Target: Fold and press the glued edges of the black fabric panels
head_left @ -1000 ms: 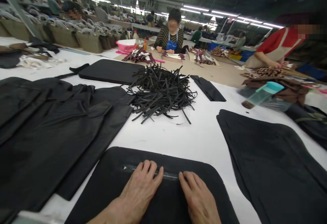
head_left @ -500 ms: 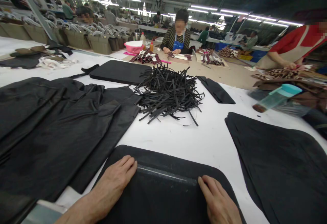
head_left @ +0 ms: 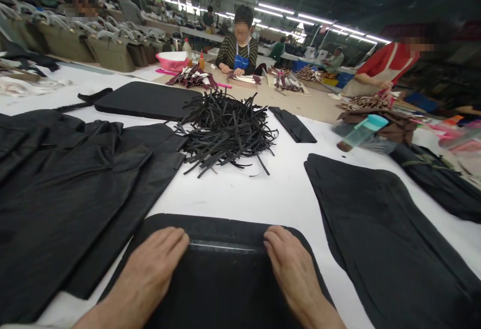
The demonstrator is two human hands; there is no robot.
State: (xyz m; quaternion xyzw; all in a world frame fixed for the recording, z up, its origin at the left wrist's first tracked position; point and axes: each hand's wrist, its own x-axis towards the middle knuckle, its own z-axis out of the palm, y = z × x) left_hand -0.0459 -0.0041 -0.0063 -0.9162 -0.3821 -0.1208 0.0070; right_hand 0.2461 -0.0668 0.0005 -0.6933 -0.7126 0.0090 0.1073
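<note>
A black rounded panel lies on the white table right in front of me. A thin pale strip runs across it near its far edge. My left hand rests flat on the panel at the strip's left end, fingers together. My right hand presses flat at the strip's right end. Neither hand holds anything. A heap of narrow black strips sits beyond, in the middle of the table.
Stacked black fabric pieces lie at my left, another black stack at my right. A second black panel lies at the back left, and a teal-lidded bottle lies at the right. Other people work at the far tables.
One second ago my hands lay close together at the strip's middle. They slid apart to its ends, and my right hand has now come back a little.
</note>
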